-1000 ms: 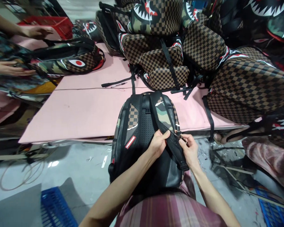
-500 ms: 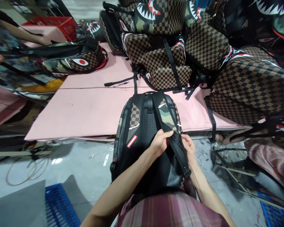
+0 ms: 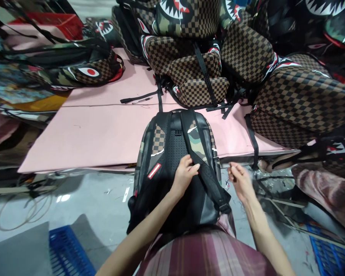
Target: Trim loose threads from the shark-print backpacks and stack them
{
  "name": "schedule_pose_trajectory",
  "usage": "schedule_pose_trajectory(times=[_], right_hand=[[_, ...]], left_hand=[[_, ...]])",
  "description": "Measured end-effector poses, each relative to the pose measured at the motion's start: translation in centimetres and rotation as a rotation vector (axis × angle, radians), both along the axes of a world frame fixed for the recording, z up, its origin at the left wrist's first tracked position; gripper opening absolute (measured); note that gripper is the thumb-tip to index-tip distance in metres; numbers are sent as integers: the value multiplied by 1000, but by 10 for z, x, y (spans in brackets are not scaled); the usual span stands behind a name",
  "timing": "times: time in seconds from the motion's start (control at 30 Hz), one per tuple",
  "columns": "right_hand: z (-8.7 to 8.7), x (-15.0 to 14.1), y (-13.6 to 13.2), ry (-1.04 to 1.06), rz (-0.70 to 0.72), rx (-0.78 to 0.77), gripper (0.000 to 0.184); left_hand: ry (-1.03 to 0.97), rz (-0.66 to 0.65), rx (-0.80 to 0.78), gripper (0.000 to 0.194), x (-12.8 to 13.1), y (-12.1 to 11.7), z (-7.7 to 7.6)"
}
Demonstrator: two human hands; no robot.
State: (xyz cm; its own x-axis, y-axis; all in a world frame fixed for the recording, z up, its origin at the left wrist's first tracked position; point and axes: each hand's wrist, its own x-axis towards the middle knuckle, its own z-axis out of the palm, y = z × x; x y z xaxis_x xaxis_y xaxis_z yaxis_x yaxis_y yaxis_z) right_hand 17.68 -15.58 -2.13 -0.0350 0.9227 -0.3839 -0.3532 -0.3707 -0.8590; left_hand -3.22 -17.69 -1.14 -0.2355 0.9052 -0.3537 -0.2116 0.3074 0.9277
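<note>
A black backpack (image 3: 176, 149) leans upright against the table edge, its back panel and two shoulder straps facing me. The straps carry checkered and camouflage patches, and a red label is on the left one. My left hand (image 3: 185, 176) is at the inner edge of the right shoulder strap (image 3: 209, 184), thumb and fingers parted, not wrapped round it. To the right of the backpack, apart from it, my right hand (image 3: 240, 180) is raised over the floor. Its thumb and fingertips are pinched together; anything between them is too small to make out.
Several checkered shark-face backpacks (image 3: 195, 57) are piled along the back and right of the pink table (image 3: 83, 134). A pen (image 3: 142, 100) lies there. At left, a person (image 3: 2, 73) stands beside another backpack (image 3: 83, 71). Blue crates (image 3: 69, 249) sit on the floor.
My right hand has left the right shoulder strap and moved outward to the right. My left hand has loosened from the strap and shifted slightly left. The view has shifted slightly.
</note>
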Motion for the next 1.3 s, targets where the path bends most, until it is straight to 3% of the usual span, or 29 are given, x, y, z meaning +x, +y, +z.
schedule_pose_trajectory(times=[0.07, 0.17, 0.23, 0.3, 0.4, 0.5, 0.63, 0.77, 0.97, 1.3], right_hand=[[-15, -12, -10, -21, 20, -51, 32], [-24, -24, -17, -54, 19, -48, 33], [-23, -26, -16, -81, 17, -22, 33], [-22, -23, -14, -110, 1, 18, 33], [-24, -17, -13, -186, -7, 83, 31], [-24, -12, -13, -407, 69, 218, 24], [-15, -11, -10, -790, 172, 571, 15], [-4, -15, -4, -967, 262, 787, 17], [-5, -16, 2, -1004, 292, 848, 18], [-4, -16, 2, -997, 314, 817, 18]], left_hand=[[482, 70, 161, 37, -3, -3, 6], [1094, -110, 390, 22, 3, 4, 18], [1307, -286, 445, 23, 13, 13, 22], [1390, -417, 449, 19, 20, 20, 21], [1353, -520, 414, 13, 22, 23, 12], [1156, -461, 343, 15, 16, 23, 5], [802, -374, 146, 21, 10, 30, 7], [683, -335, 24, 26, 13, 38, 11], [638, -319, 1, 28, 17, 38, 10], [609, -305, 14, 26, 17, 37, 11]])
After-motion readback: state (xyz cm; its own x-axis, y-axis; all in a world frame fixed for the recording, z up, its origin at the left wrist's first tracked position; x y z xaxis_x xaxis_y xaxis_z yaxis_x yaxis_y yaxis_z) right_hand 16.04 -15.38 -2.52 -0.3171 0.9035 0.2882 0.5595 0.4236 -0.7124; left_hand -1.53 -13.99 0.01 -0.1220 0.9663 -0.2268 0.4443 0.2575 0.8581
